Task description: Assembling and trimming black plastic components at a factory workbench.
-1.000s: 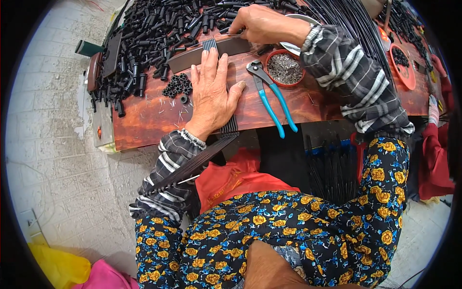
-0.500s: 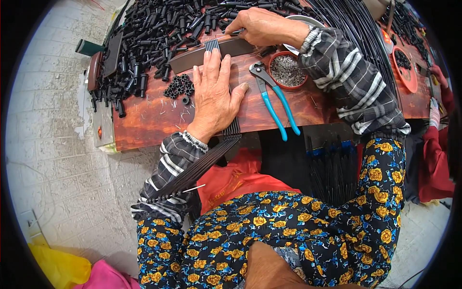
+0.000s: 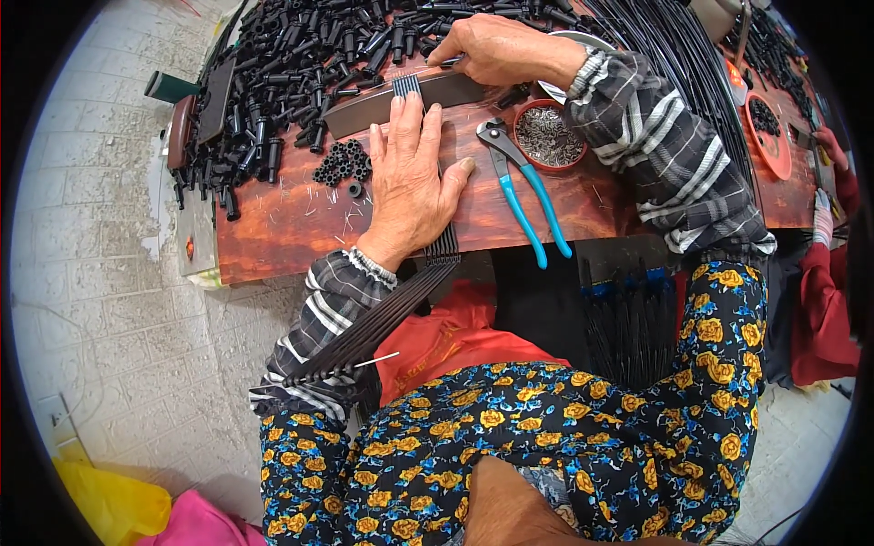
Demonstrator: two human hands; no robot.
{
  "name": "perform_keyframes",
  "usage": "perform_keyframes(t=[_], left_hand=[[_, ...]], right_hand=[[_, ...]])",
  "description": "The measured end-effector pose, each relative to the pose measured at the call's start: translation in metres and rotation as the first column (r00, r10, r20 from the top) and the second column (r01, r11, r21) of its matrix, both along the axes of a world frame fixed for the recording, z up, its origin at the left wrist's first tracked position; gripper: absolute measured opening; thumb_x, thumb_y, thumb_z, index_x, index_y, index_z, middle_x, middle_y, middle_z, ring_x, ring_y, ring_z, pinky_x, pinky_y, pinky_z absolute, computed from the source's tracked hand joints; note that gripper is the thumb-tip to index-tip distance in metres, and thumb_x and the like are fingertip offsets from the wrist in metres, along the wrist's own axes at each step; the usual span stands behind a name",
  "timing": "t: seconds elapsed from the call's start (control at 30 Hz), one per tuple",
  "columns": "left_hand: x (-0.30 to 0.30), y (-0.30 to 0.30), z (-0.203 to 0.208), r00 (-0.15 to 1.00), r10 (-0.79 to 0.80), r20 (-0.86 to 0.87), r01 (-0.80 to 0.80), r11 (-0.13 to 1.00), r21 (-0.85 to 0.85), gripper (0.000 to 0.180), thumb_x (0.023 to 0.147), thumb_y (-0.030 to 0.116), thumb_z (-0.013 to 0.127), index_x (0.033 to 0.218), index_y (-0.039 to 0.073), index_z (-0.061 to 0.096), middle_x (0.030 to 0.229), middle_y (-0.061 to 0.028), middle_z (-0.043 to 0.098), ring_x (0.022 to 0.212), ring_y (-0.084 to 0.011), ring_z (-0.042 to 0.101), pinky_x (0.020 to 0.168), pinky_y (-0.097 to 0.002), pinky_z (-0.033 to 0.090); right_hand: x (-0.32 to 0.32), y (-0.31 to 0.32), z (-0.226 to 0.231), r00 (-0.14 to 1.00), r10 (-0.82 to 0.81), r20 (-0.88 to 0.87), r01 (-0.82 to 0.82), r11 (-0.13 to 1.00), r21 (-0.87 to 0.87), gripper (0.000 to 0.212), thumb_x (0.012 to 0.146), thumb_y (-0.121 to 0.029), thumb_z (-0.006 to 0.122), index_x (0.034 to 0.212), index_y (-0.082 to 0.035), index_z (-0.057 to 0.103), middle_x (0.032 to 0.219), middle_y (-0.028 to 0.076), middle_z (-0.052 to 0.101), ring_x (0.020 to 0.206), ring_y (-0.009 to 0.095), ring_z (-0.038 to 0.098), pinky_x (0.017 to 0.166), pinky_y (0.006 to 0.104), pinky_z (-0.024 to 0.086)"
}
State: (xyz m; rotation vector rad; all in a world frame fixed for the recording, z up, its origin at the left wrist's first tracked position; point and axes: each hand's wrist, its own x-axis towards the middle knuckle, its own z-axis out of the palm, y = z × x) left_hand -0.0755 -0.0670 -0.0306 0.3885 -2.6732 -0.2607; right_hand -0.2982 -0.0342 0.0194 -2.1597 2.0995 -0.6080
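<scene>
My left hand (image 3: pixel 410 187) lies flat with fingers stretched over a row of thin dark rods. The rod ends (image 3: pixel 406 85) show beyond its fingertips, resting across a long brown block (image 3: pixel 360 113). From under the palm the rods run over the table's near edge, and the bundle (image 3: pixel 373 318) hangs along my left forearm. My right hand (image 3: pixel 501 53) is closed in a pinch at the far side of the block. It grips a thin dark tool (image 3: pixel 445 63) whose slender tip points left toward the rod ends; most of its handle is hidden.
Pliers with teal handles (image 3: pixel 515 205) lie right of my left hand, beside a red bowl (image 3: pixel 557 169) of small metal pieces. Small black rings (image 3: pixel 342 162) and a heap of black tubular parts (image 3: pixel 300 64) lie leftward. At far right is a co-worker's red sleeve (image 3: pixel 824 309).
The table and the things on it appear slightly farther right in the picture. Both hands keep nearly the same places and poses.
</scene>
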Motion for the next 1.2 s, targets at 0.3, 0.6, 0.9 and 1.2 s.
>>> perform_keyframes(t=[0.3, 0.6, 0.9, 1.2], left_hand=[[0.001, 0.000, 0.000, 1.000, 0.001, 0.011, -0.001, 1.000, -0.006, 0.068, 0.085, 0.034, 0.061, 0.137, -0.003, 0.038, 0.148, -0.0250, 0.025, 0.140, -0.0408, 0.019, 0.112, -0.0564, 0.012], [0.000, 0.000, 0.000, 1.000, -0.003, 0.008, 0.003, 1.000, -0.006, 0.067, 0.085, 0.033, 0.061, 0.137, -0.003, 0.039, 0.148, -0.0255, 0.025, 0.140, -0.0413, 0.020, 0.111, -0.0568, 0.013], [0.002, -0.001, 0.000, 1.000, 0.002, 0.006, -0.002, 1.000, -0.005, 0.067, 0.085, 0.033, 0.061, 0.137, -0.003, 0.039, 0.148, -0.0255, 0.026, 0.140, -0.0415, 0.019, 0.111, -0.0571, 0.013], [0.001, 0.000, -0.001, 1.000, -0.005, 0.009, 0.005, 1.000, -0.002, 0.068, 0.084, 0.033, 0.062, 0.137, -0.003, 0.038, 0.148, -0.0257, 0.025, 0.140, -0.0414, 0.019, 0.111, -0.0572, 0.013]], right_hand=[[-0.002, 0.003, 0.045, 0.993, 0.077, 0.085, -0.099, 0.953, 0.286, 0.044, 0.075, 0.005, 0.051, 0.113, -0.011, 0.068, 0.091, 0.019, 0.069, 0.079, 0.032, 0.066, 0.063, 0.0403, 0.050], [-0.002, 0.005, 0.037, 0.993, 0.118, -0.006, -0.116, 0.985, 0.130, 0.048, 0.076, 0.006, 0.049, 0.118, -0.010, 0.066, 0.094, 0.020, 0.068, 0.079, 0.031, 0.066, 0.065, 0.0381, 0.052], [0.003, 0.002, 0.054, 0.969, 0.078, 0.235, -0.158, 0.926, 0.342, 0.044, 0.078, 0.004, 0.047, 0.117, -0.008, 0.066, 0.095, 0.019, 0.069, 0.074, 0.029, 0.065, 0.062, 0.0363, 0.051], [-0.005, -0.004, 0.040, 0.969, 0.176, 0.173, -0.216, 0.945, 0.247, 0.044, 0.078, 0.004, 0.047, 0.116, -0.007, 0.066, 0.094, 0.020, 0.068, 0.074, 0.029, 0.065, 0.063, 0.0363, 0.051]])
